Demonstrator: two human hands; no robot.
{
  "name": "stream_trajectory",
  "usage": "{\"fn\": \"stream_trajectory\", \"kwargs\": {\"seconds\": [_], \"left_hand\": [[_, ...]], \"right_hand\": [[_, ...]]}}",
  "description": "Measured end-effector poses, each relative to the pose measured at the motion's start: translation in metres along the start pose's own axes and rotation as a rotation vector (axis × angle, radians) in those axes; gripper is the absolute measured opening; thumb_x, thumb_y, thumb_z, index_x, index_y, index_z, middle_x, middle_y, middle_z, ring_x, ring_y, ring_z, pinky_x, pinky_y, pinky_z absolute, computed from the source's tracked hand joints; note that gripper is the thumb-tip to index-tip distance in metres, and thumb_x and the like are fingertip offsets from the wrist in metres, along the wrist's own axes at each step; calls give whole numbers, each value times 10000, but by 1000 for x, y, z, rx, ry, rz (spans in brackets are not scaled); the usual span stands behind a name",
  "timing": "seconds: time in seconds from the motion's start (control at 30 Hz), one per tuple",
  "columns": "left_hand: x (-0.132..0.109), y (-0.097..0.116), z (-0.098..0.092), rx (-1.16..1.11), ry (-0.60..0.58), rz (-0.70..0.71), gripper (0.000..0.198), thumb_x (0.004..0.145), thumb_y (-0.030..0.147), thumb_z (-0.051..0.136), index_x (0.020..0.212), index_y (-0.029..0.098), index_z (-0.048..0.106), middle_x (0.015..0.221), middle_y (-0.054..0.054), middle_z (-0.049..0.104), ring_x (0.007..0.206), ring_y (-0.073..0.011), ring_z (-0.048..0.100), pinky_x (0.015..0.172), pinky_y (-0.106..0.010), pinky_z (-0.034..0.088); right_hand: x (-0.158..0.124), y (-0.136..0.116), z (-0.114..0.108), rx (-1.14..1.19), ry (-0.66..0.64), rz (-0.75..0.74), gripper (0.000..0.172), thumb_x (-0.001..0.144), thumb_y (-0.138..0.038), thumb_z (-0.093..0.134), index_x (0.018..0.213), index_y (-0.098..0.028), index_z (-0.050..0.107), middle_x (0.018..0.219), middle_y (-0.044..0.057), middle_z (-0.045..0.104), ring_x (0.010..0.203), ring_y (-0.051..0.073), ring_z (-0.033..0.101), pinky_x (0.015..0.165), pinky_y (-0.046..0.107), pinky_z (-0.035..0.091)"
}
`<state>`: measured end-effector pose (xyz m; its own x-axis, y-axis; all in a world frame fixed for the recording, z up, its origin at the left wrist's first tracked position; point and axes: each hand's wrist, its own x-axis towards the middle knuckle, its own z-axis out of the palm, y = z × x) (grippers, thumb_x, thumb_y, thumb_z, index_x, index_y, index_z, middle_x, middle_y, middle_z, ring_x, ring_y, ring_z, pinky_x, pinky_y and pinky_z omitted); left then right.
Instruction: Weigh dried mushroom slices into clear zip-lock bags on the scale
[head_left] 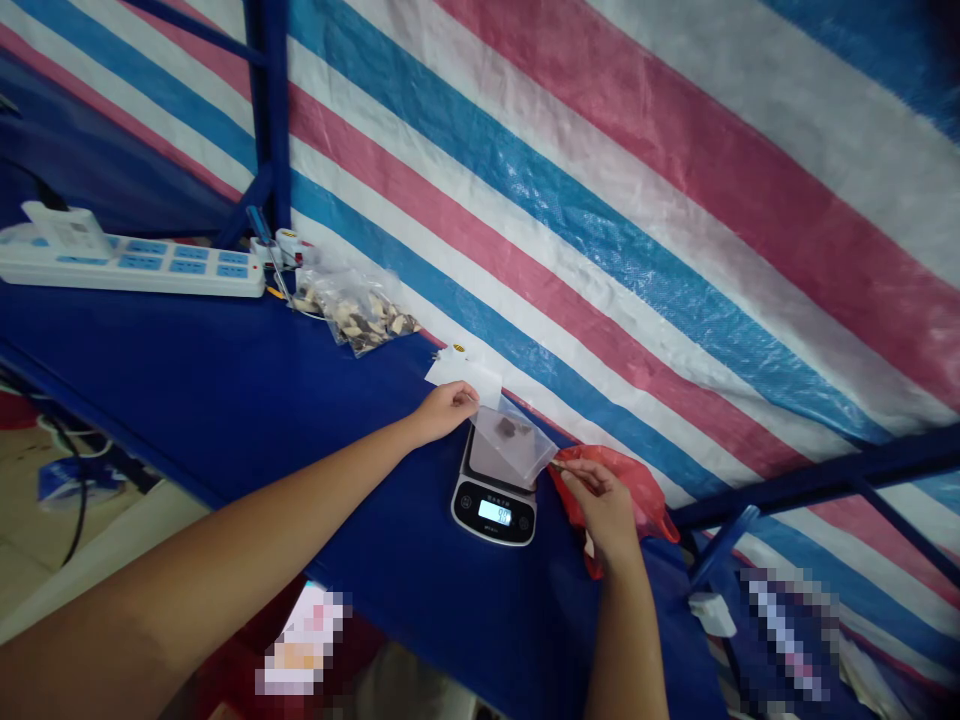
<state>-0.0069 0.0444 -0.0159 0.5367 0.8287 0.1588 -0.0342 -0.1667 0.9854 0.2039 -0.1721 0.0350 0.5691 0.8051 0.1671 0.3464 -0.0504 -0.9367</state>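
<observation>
A clear plastic bag [525,450] with a few dark pieces [512,428] in it or beneath it stretches across a small digital scale [484,462], whose lit display [495,514] is partly blurred. At the bag's left end, the closed fingers of my left hand [448,408] pinch its edge. My right hand [602,495] pinches at the bag's opposite corner, in front of a red plastic bag [637,485]. A small dark bit shows by the right fingertips, too small to name.
White paper [469,375] lies behind the scale. Further left are clear bags of pale and dark pieces [367,318], a screwdriver [271,255] and a white power strip [150,265]. A striped tarp [525,250] rises behind the blue table [300,420]. Below the front edge, something is pixelated.
</observation>
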Motion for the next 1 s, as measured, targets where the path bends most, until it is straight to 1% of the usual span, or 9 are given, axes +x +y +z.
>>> {"fn": "stream_trajectory", "kwargs": {"seconds": [0.17,0.37,0.53,0.57,0.63,0.73,0.8,0.87,1.0], "left_hand": [[0,1,0,-12,4,6,153,772,282,659,888,183,658,711,17,618,677,-140,582,676,-268,446],[-1,2,0,-12,5,-3,146,750,240,658,883,180,662,699,28,607,668,-133,576,690,-269,448],[-2,4,0,-11,-7,4,138,763,243,654,883,177,651,686,32,587,669,-132,568,689,-268,448],[-2,4,0,-10,-7,1,137,766,248,652,884,177,649,685,30,586,670,-133,569,688,-269,448],[-2,4,0,-14,-10,-9,145,772,266,649,890,181,641,682,29,582,665,-135,569,678,-270,450],[0,1,1,-36,2,-25,208,793,325,643,953,199,603,671,43,571,635,-136,562,655,-272,451],[1,-2,2,-39,30,-25,244,806,361,636,987,209,577,672,50,565,624,-138,559,649,-274,452],[2,-4,2,-25,58,-16,248,813,379,628,986,210,577,696,42,575,638,-142,567,656,-278,457],[4,-4,3,-13,85,-8,211,814,361,621,950,202,594,730,24,592,662,-144,576,668,-279,462]], "right_hand": [[-4,-7,4,-48,-76,-16,328,726,-458,847,898,-196,752,1010,99,787,960,253,731,910,404,565],[-4,-5,25,-132,-74,-78,260,746,-425,816,854,-200,743,871,66,767,816,223,709,820,368,559],[-5,-7,29,7,-116,-55,361,755,-439,787,1023,-201,741,1047,92,768,1000,268,714,918,409,555],[-4,-7,25,-3,-79,-58,361,764,-445,766,1024,-196,737,1043,99,767,996,275,712,913,416,556],[-2,-6,9,-99,79,-78,313,779,-442,706,967,-193,726,991,108,764,934,280,710,870,417,553],[3,-1,-26,-466,326,-43,225,752,-374,628,873,-205,714,894,112,757,833,281,692,784,389,520],[6,4,-48,-747,321,78,168,711,-344,607,763,-220,709,798,108,744,769,288,684,707,372,488],[6,9,-63,-908,225,164,157,709,-347,588,664,-236,690,709,94,721,716,285,674,657,361,458],[0,15,-75,-948,137,194,205,739,-345,560,594,-248,668,596,58,679,624,245,656,595,328,426]]}}
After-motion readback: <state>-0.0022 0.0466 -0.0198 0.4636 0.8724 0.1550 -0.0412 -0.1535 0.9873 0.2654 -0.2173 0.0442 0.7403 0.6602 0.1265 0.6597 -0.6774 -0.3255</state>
